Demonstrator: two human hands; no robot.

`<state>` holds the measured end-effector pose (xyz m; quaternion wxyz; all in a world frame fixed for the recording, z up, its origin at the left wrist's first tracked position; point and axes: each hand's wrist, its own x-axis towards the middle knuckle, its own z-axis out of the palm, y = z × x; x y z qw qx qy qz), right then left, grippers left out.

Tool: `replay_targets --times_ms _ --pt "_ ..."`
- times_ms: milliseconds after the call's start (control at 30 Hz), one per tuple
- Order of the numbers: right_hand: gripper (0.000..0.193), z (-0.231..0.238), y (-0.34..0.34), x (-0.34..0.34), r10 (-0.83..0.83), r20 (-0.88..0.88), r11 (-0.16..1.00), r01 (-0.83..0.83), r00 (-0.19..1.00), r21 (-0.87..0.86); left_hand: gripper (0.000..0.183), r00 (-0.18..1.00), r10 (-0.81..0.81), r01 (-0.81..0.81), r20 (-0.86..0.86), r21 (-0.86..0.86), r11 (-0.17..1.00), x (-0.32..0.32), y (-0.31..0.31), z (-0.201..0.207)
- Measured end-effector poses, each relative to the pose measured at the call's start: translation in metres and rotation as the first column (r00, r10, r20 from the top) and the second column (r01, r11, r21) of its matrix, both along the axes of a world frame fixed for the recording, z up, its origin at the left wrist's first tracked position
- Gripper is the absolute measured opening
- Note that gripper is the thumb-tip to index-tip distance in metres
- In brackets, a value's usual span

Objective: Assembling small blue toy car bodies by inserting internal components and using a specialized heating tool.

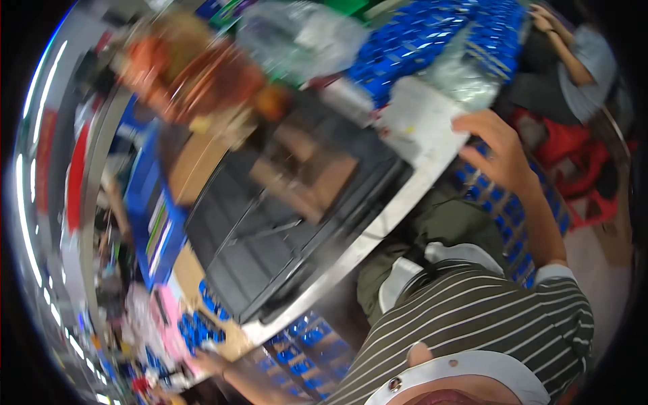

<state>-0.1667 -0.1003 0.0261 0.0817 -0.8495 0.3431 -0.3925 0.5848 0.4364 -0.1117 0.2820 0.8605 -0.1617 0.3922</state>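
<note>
My right hand (498, 143) is at the corner of the white table (432, 162), with its fingertips at the edge. Its fingers and thumb are apart, and nothing shows in them. On the lower left, my left hand (210, 364) is near a pile of small blue packets (197, 329) and a piece of brown cardboard (236, 343). Blur and its small size hide what its fingers do. Between the two hands lies a large dark grey ribbed case or tray (246, 260), with a brown cardboard piece (324, 181) on top.
Large heaps of blue packets (412, 40) and clear plastic bags (297, 34) lie at the far side. A blurred orange bundle (196, 74) is at the upper left, above a blue bin (150, 229). Another person (590, 64) sits at the upper right, beside red stools (563, 158).
</note>
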Motion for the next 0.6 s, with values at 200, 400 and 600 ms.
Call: replay_targets --times_ms 200,400,600 --pt "0.034 -0.050 -0.101 -0.109 -0.682 0.053 0.691 0.666 0.730 -0.280 0.032 0.933 -0.014 0.037 0.360 -0.058 0.998 -0.138 -0.097 0.085" --pt "0.046 -0.074 -0.163 -0.142 -0.827 -0.096 0.561 0.803 0.554 -0.201 0.038 0.971 -0.173 0.221 0.163 -0.353 0.909 -0.365 -0.220 0.171" --pt "0.039 -0.084 -0.165 -0.165 -0.734 0.073 0.622 0.712 0.675 -0.325 0.030 0.688 -0.643 0.720 0.336 -0.211 0.661 -0.455 -0.299 0.149"
